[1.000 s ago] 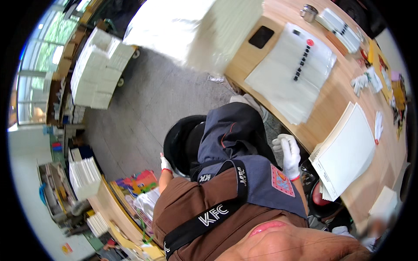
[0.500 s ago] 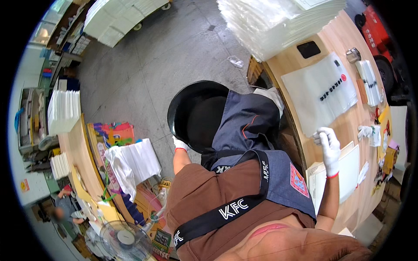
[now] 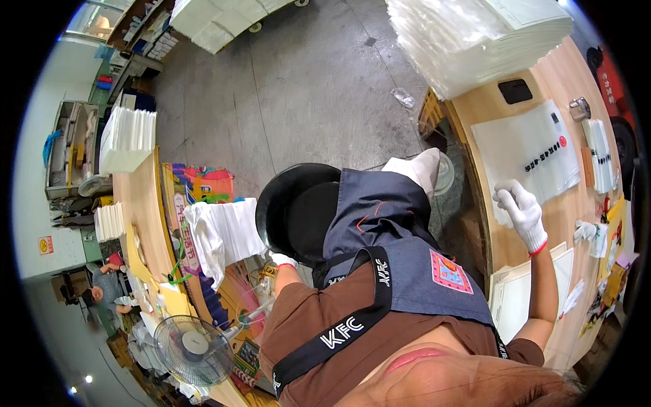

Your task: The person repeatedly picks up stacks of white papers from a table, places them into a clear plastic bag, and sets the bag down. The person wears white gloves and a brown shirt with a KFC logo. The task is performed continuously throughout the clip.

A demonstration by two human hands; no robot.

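A black chair [image 3: 305, 216] with a curved back stands by my left side, beside my blue-grey apron. My left hand [image 3: 282, 260], in a white glove, is at the chair's near rim and seems closed on it, though its fingers are mostly hidden. Over the right-hand table hovers my right hand [image 3: 522, 211], also gloved, fingers loosely bent and nothing in them. Just beyond it lies a translucent plastic bag [image 3: 519, 152] with dark print. White paper sheets [image 3: 525, 298] lie nearer me, below that wrist.
A tall stack of clear plastic bags [image 3: 475, 47] stands at the far end of the right table [image 3: 505, 247]. A black phone [image 3: 515, 91] and a metal cup [image 3: 580, 108] lie nearby. Leftward are a white cloth [image 3: 210, 237], a fan [image 3: 196, 342], another table [image 3: 139, 230] and a person [image 3: 108, 285].
The chair has shifted left and nearer, toward the white cloth, with my left hand still at its rim. My right hand stays above the table. The whole view has turned slightly.
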